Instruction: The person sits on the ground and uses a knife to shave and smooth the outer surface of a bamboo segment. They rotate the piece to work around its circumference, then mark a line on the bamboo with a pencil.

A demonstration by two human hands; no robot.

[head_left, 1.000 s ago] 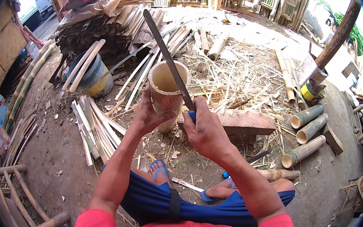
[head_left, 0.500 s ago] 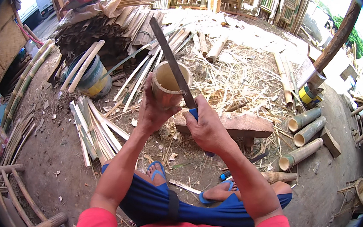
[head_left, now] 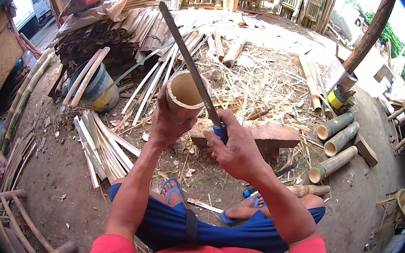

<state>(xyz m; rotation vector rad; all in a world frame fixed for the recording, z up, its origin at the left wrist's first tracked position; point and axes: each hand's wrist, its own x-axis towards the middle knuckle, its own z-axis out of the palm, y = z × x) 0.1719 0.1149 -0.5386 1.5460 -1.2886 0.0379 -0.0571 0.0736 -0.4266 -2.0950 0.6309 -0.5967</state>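
My left hand (head_left: 168,128) is wrapped round a short bamboo tube (head_left: 184,111), its open, rough-edged end facing up towards me. In my right hand (head_left: 237,148) is the blue handle of a long, flat, dark blade (head_left: 187,54); whether it is a file or a knife I cannot tell. The blade slants up and to the left, crossing over the right side of the tube's rim. Whether it touches the rim is unclear. Just beyond my right hand stands a low wooden block (head_left: 272,135).
Split bamboo strips (head_left: 101,144) lie left of my feet. A bucket (head_left: 97,88) holding two bamboo pieces stands at left. Cut bamboo tubes (head_left: 333,164) lie at right. Shavings (head_left: 262,91) cover the ground ahead. Another dark tool (head_left: 285,171) lies near my right foot.
The blade has slid up and to the left across the tube's rim. The fingers of my right hand have shifted on the handle. My view has turned slightly.
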